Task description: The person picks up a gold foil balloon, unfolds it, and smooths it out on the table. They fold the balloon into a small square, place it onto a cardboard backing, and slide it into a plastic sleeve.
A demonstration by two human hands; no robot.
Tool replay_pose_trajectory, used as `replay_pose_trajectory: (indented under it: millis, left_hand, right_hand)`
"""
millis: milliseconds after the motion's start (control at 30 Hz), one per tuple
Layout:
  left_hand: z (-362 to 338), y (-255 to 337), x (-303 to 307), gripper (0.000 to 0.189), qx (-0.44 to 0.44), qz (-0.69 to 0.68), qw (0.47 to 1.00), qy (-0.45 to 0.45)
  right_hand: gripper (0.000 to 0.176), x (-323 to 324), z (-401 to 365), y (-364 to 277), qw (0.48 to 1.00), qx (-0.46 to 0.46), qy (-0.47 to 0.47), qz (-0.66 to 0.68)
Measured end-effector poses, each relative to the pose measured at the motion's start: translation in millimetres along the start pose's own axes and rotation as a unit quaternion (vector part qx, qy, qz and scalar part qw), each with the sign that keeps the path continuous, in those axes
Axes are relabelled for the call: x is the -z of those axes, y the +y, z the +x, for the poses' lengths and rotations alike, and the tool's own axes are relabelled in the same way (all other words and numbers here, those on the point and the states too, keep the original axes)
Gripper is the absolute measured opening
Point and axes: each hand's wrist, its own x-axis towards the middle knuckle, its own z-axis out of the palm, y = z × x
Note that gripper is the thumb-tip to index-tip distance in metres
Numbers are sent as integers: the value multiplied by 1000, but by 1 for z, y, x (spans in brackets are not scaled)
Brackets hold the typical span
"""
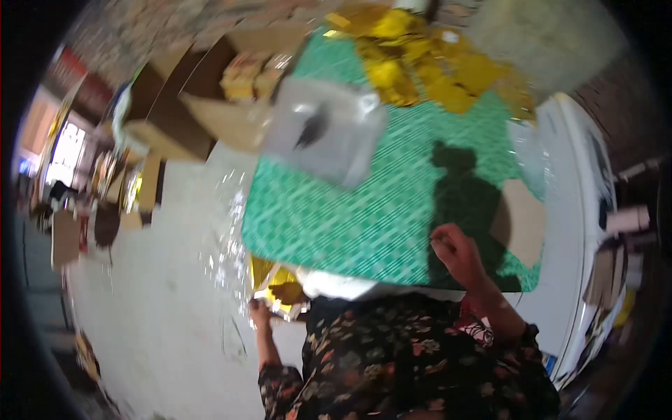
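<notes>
My left hand [260, 312] is low beside the table's front left corner, its fingers closed at the edge of a shiny gold packet [262, 271]. A dark hand-shaped patch lies across the packet; whether it is a shadow is unclear. Over the front right part of the green patterned table cover [329, 224], my right hand [455, 253] is raised with fingers curled in and nothing visible in them. A clear plastic bag [325, 129] with a dark mark rests at the table's back left. Many gold packets [455, 66] are heaped at the back.
Open cardboard boxes [231, 122] stand left of the bag, one holding small packs [248, 75]. A beige card piece [519, 222] and clear plastic [530, 155] lie at the right, by a white appliance [570, 210]. More boxes [148, 183] are farther left, above the pale floor [168, 280].
</notes>
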Motion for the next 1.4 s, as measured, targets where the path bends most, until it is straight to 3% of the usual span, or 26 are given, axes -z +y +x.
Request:
replay_pose_trajectory:
  millis: [67,133,200,267,333,400,433,467,533,567,667,733,800,900,1000,1100,1200,1233,1300,1333,1400]
  left_hand:
    - [-6,58,-27,36,-57,-191,980,6]
    - [-33,163,-19,32,-115,-276,953,40]
    - [-50,267,-5,31,-192,-305,932,45]
    - [-85,359,-6,30,-299,-304,904,8]
    - [-128,430,-21,29,-383,-296,874,-49]
    - [-156,476,-45,26,-461,-299,820,-161]
    - [-178,498,-57,27,-495,-291,790,-216]
    - [-204,518,-67,29,-528,-284,754,-268]
    - [-267,550,-77,25,-640,-240,630,-369]
    - [-286,562,-72,24,-725,-144,578,-347]
    - [-333,592,-65,42,-735,-118,387,-544]
    - [-360,608,-81,57,-699,-133,292,-639]
    - [-391,609,-108,40,-703,-295,251,-597]
    - [-409,618,-129,38,-700,-315,256,-587]
    - [-415,621,-145,41,-676,-310,284,-605]
    - [-409,624,-151,50,-639,-261,307,-655]
    - [-401,632,-164,42,-596,-226,422,-645]
    - [-389,597,-171,32,-561,-268,537,-571]
    - [-359,625,-194,42,-631,-129,527,-555]
    - [-338,679,-213,59,-706,55,383,-592]
    - [-309,696,-261,61,-735,90,457,-492]
  right_hand:
    - [18,59,18,-10,1000,-9,-5,8]
    - [18,109,18,-44,1000,5,2,-15]
    - [22,149,15,-57,996,57,16,-61]
    - [26,188,11,-41,994,86,69,-5]
    - [30,236,-1,-33,997,40,62,19]
    - [34,291,-20,-36,997,-81,1,20]
    - [33,314,-23,-13,951,-148,43,-267]
    - [33,330,-26,14,819,-205,77,-530]
    - [33,361,-41,44,664,-77,170,-724]
    - [33,371,-40,51,563,-8,209,-800]
    - [31,333,-20,-14,778,-13,239,-581]
    - [23,317,4,-23,786,34,175,-592]
    - [21,304,24,-15,859,216,218,-409]
    - [26,278,97,-8,801,147,123,-567]
    - [35,257,182,35,810,289,131,-493]
    - [43,225,236,24,863,222,84,-446]
    - [51,191,284,46,834,306,165,-428]
    - [48,184,291,56,849,292,126,-422]
    - [43,170,303,66,873,265,49,-407]
    - [42,162,307,77,837,311,95,-440]
    - [41,156,311,98,749,397,190,-496]
